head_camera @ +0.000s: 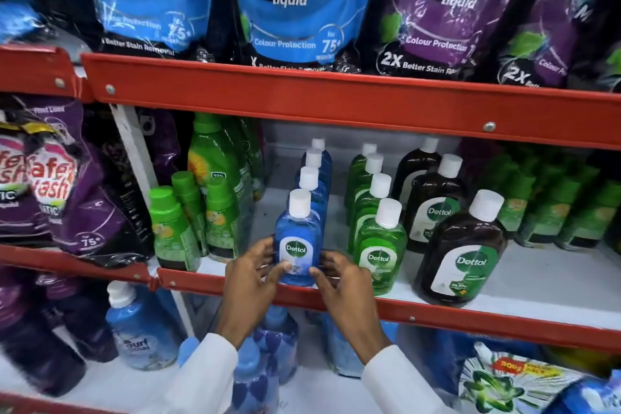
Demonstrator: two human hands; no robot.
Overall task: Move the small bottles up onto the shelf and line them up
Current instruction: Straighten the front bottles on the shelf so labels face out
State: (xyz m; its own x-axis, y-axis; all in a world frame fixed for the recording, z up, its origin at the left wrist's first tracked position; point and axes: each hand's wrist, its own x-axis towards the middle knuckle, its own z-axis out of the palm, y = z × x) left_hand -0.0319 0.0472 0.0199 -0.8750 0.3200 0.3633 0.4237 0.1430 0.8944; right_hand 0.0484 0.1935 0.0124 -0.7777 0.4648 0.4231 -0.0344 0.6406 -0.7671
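Note:
A small blue Dettol bottle (297, 239) with a white cap stands upright at the front edge of the middle shelf (437, 309). My left hand (250, 282) grips its lower left side and my right hand (339, 279) its lower right side. Behind it, a row of blue bottles (314, 171) runs toward the back. To the right stands a row of small green Dettol bottles (379, 245), then brown Dettol bottles (462, 259).
Green-capped bottles (171, 228) stand left of the blue row. Detergent pouches (289, 0) fill the upper shelf. On the lower shelf sit a Surf bottle (141, 329), blue bottles (268, 346) and a pouch (510, 383). Bare white shelf shows between the rows.

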